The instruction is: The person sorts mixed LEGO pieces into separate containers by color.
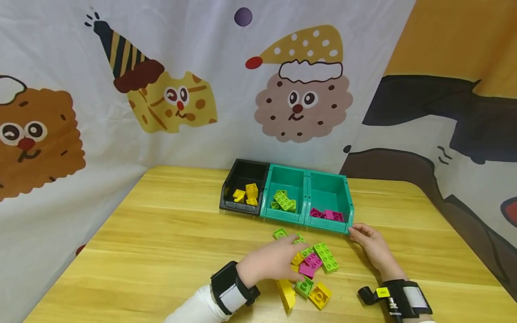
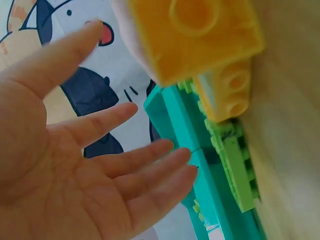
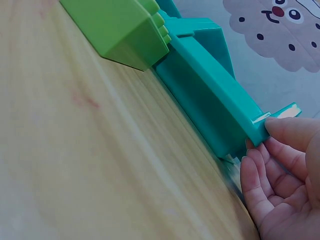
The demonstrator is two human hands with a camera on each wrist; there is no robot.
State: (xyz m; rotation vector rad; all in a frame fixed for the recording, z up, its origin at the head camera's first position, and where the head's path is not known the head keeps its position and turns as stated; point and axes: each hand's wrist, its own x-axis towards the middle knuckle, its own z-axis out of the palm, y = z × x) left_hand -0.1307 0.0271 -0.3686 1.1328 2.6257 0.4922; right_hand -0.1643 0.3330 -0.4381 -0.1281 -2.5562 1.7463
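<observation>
Head view: you are spreading your left hand (image 1: 271, 261) flat over the loose bricks (image 1: 311, 269) on the bench (image 1: 161, 233), fingers straight, gripping none. Just beyond those fingertips are three bins: one black (image 1: 243, 186), two teal (image 1: 307, 197). Your right hand (image 1: 373, 246) is touching the rightmost teal bin's corner with relaxed fingers; a nudge could shift the row. Roughly eight loose bricks.

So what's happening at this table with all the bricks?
A person is working over a loose pile of bricks on a wooden table. Their left hand rests on the pile with fingers spread, while the right hand touches the corner of the right teal bin. Three bins stand in a row: black with yellow bricks, teal with green, teal with pink.
</observation>
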